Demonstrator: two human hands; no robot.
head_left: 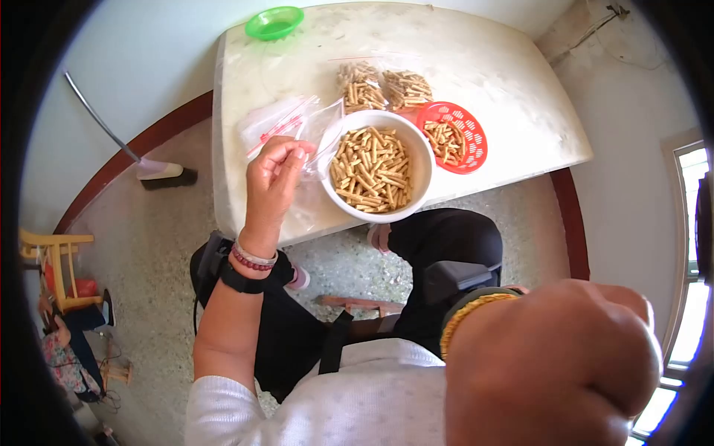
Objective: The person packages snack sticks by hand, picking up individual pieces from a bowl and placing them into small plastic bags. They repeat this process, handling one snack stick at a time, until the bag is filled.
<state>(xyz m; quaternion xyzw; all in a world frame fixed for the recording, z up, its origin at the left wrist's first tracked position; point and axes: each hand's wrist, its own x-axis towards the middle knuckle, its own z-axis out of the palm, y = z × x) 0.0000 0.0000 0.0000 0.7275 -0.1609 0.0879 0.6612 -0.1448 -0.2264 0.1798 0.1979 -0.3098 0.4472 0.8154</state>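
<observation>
A clear zip bag [325,128] is being pinched between the narrowed fingers of the left hand [272,172], just beside the white bowl [423,165], apparently for control of the thin film; short tan sticks [372,169] are being contained by the bowl at the near edge of the tabletop [513,93], presumably within easy reach; two filled bags [362,87] are being kept behind it, seemingly out of the way; the right hand [573,349] is being held close to the camera; its finger opening cannot be told.
</observation>
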